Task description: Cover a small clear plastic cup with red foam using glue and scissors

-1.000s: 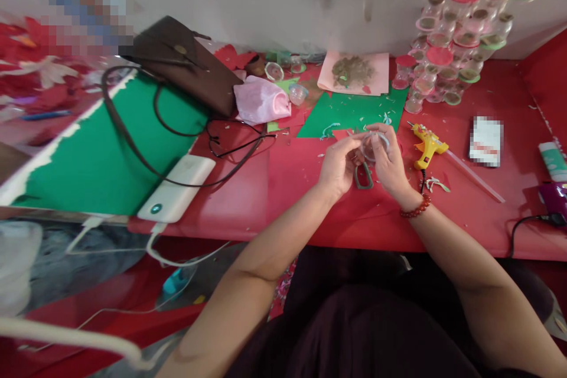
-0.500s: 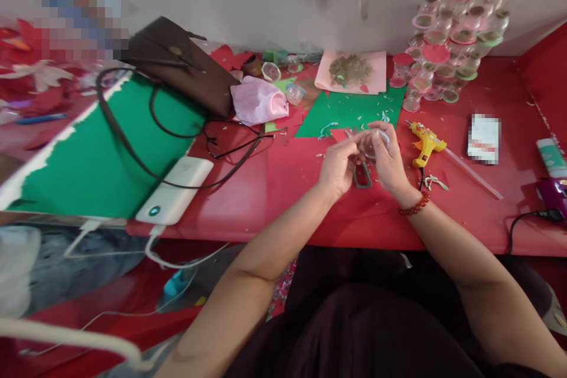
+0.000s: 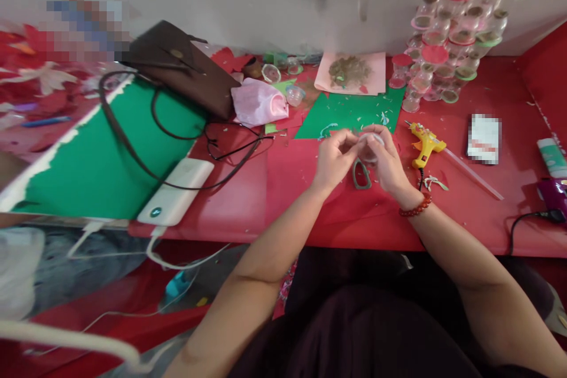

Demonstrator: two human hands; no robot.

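Observation:
My left hand [image 3: 335, 158] and my right hand [image 3: 384, 156] meet over the red table, both closed on a small clear plastic cup [image 3: 369, 152]. The right fingers and thumb wrap its far rim, while the left thumb and fingertips pinch its near left side. Much of the cup is hidden by my fingers. Just below it lie scissors, of which a dark green handle [image 3: 362, 176] shows. A yellow hot glue gun [image 3: 426, 144] with a clear glue stick rests right of my right hand. Behind my hands is a green sheet [image 3: 349, 112] strewn with paper scraps.
A stack of clear cups with coloured discs [image 3: 456, 35] stands at the back right. Pink paper [image 3: 325, 74] bears a brown pile. To the left are a brown bag [image 3: 181, 68], glasses [image 3: 234, 147] and a white power bank [image 3: 177, 192]. A phone [image 3: 484, 139] lies right.
The cup has turned and tilted between my hands. My left hand has shifted slightly left, and its fingers have curled in more. More of the scissors handle shows.

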